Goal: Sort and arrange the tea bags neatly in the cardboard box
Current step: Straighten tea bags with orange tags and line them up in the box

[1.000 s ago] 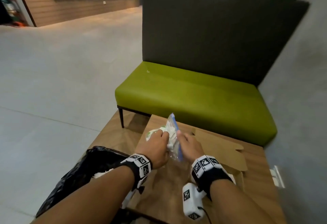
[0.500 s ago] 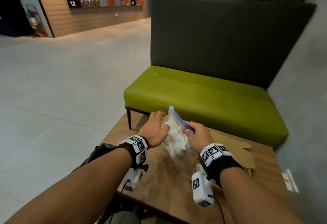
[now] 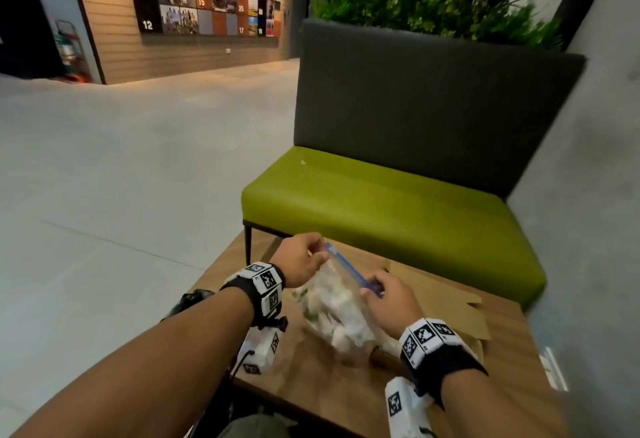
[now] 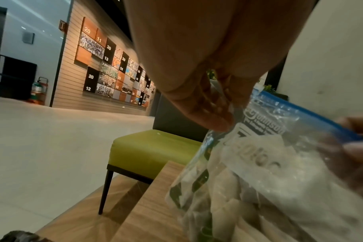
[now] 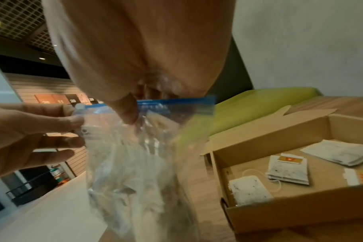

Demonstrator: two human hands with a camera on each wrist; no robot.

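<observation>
A green bench [image 3: 391, 209] stands behind my wooden table [image 3: 332, 392]. On the table the cardboard box [image 5: 280, 211] lies open, several tea bags [image 5: 288, 170] loose inside. Beside it hangs the clear zip bag [image 3: 337, 309] of tea bags: my left hand [image 3: 299, 259] pinches one top corner, my right hand [image 3: 391, 302] pinches its blue seal [image 5: 176, 101].
</observation>
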